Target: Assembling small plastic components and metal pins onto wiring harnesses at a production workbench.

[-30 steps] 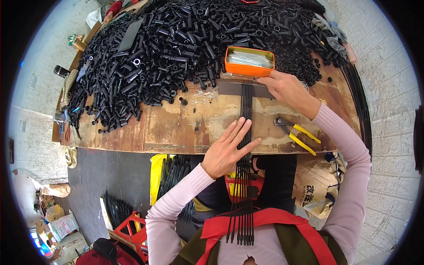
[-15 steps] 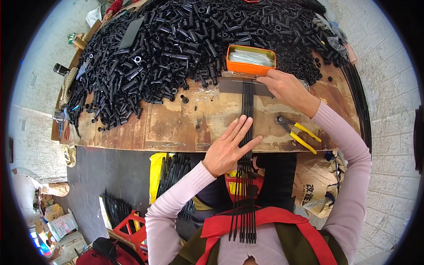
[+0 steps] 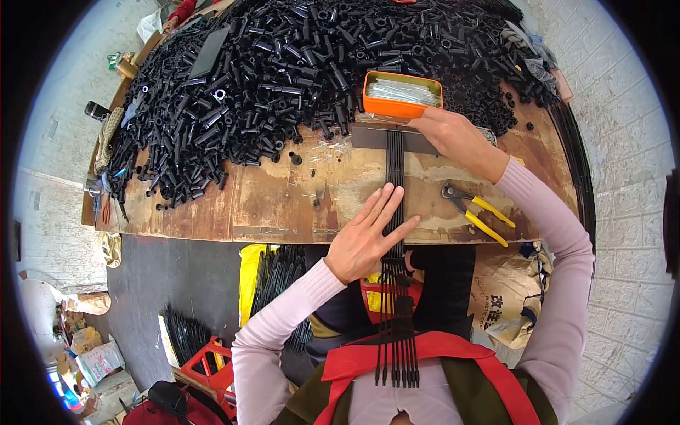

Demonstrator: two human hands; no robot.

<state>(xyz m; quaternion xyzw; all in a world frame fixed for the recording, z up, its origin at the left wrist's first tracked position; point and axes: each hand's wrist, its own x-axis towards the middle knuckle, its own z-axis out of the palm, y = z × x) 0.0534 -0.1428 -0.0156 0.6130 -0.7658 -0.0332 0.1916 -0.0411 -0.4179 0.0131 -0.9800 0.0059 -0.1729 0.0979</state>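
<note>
My left hand (image 3: 368,237) lies flat with its fingers stretched over a bundle of slim black rods (image 3: 395,166), pressing them to the wooden table. The rods run side by side from a dark flat plate (image 3: 368,137) past the table edge toward my chest, their lower ends fanned out. By the upper ends, my right hand (image 3: 457,142) is closed in a pinch on what looks like a thin metal pin (image 3: 398,126), mostly hidden by the fingertips. Just beyond stands an orange box (image 3: 400,106) filled with thin pale pins (image 3: 404,91).
Pliers with yellow handles (image 3: 480,212) lie right of the rods. A large heap of black tubular parts (image 3: 283,78) covers the far table, with a dark flat slab (image 3: 210,53) on it. Below the table edge are more black rods (image 3: 273,276) and a printed sack (image 3: 499,297).
My right hand has shifted slightly left and up along the rods' upper ends. The rods' lower ends have moved a little. My left hand stays in place.
</note>
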